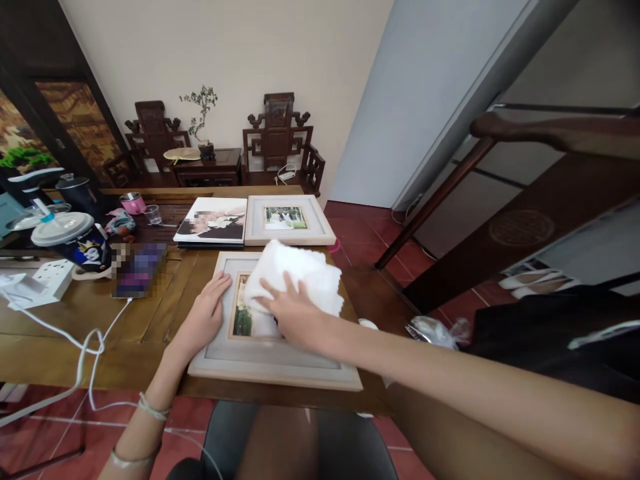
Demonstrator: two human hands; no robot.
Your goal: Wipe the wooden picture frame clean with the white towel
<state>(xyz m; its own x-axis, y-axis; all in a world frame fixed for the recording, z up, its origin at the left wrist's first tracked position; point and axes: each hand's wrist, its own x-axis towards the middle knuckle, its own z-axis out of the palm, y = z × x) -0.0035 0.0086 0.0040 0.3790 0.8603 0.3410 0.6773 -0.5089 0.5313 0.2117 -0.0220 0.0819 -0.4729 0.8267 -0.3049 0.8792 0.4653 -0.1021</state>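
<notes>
The right hand (pixel 293 313) lies flat, fingers spread, pressing a white cloth (pixel 300 277) onto the glass of a large picture frame (pixel 270 363); it grips nothing, only bears down. The left hand (pixel 203 320) rests open on the frame's left border at nine o'clock from the cloth, steadying it. The frame lies flat at the near edge of the bench (pixel 150 313), its bottom rail apparently overhanging that edge slightly.

The risk, as I judge it, is the frame sliding off toward the lap if the cloth is pushed toward six o'clock while the left hand eases off. A hard press on the glass could also strain it.

At twelve o'clock from the frame lie a smaller frame (pixel 290 220) and, just beside it at its nine o'clock, a photo album (pixel 213 220). Toward nine and ten o'clock on the bench stand a lidded cup (pixel 75 240), a white power strip (pixel 53 277) with trailing cable, and a pink cup (pixel 133 202). Beyond the bench, carved wooden chairs (pixel 277 143) line a cream wall above a red tiled floor.
</notes>
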